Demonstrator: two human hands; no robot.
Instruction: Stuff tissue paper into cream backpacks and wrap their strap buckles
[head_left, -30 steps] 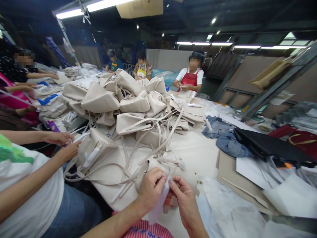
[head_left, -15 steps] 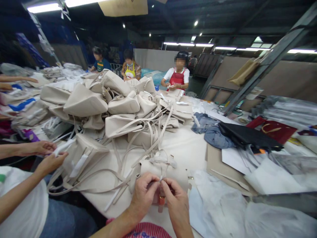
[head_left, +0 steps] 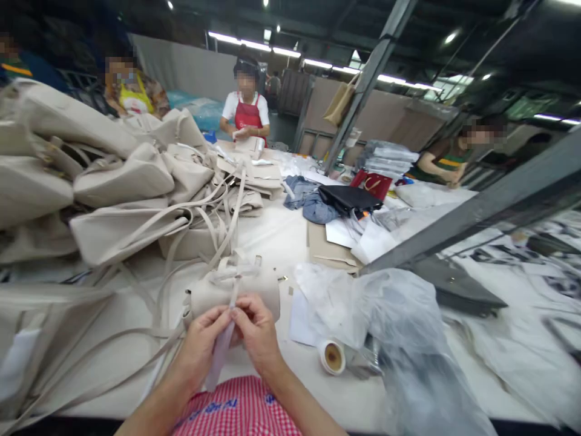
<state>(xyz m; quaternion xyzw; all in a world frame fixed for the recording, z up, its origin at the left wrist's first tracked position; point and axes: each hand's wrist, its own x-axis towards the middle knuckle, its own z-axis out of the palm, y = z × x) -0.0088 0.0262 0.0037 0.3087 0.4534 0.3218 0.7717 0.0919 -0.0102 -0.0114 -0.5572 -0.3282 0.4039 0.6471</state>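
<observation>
A pale, whitish-lilac strip point(head_left: 219, 362) runs down from the top of a small beige handbag point(head_left: 267, 289) towards my apron. My left hand point(head_left: 204, 339) pinches it from the left, thumb and forefinger closed. From the right, my right hand point(head_left: 258, 330) closes on the same strip, its thumb touching near the left fingertips. The bag lies just beyond my hands, partly hidden by them. On the bag's top, its handle point(head_left: 236, 270) looks wrapped in clear plastic.
Many beige handbags point(head_left: 124, 175) with trailing straps are heaped at the left. Crumpled clear plastic point(head_left: 403, 327) and a tape roll point(head_left: 333, 356) lie at the right. A slanting metal post point(head_left: 454, 221) crosses the right side. A person in a red apron point(head_left: 249, 115) works across the table.
The view has swung right. The strip now hangs longer below my closed fingers. An orange-brown item seen below my hands is out of sight, and the tape roll has come into view.
</observation>
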